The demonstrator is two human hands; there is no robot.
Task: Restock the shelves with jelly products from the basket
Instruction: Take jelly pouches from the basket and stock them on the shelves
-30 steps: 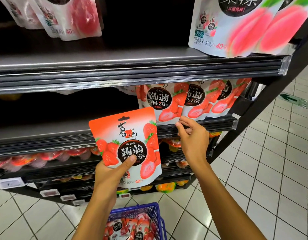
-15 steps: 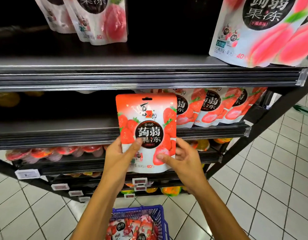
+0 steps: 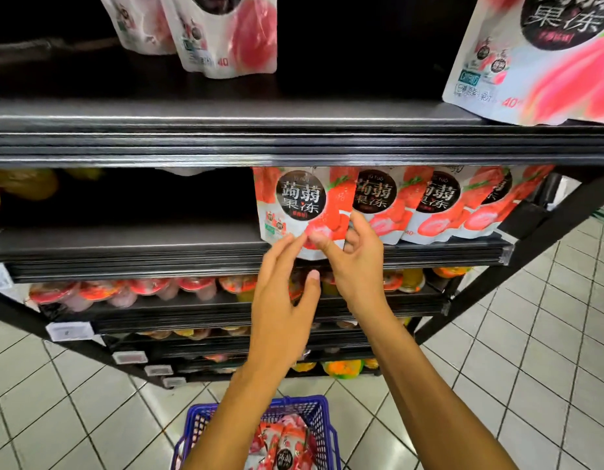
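Standing upright on the middle shelf (image 3: 124, 245), the strawberry jelly pouch (image 3: 295, 212) faces outward with its long axis vertical, at the left end of a row of matching pouches (image 3: 439, 205). Its top edge is cut off by the lip of the upper shelf (image 3: 226, 140), and its lower right corner is covered by the right hand (image 3: 353, 262), whose thumb and curled fingers pinch that corner. The left hand (image 3: 280, 300) is open, fingers spread and loosely extended, its fingertips just at the pouch's bottom edge; whether they actually touch it is hard to tell. Peach pouches (image 3: 226, 35) on the upper shelf are cropped by the frame and somewhat blurred. Cups of jelly (image 3: 151, 290) on the lower shelves are smeared and partly hidden behind the forearms. At the bottom edge the blue basket (image 3: 314, 415) stands on the tiled floor (image 3: 531, 368), only partly in frame, with more red packs (image 3: 287, 446) inside.

Half a second ago the pouch was held in both hands out in front of the shelf edge; it now sits back on the shelf, and the left hand has let go and opened.
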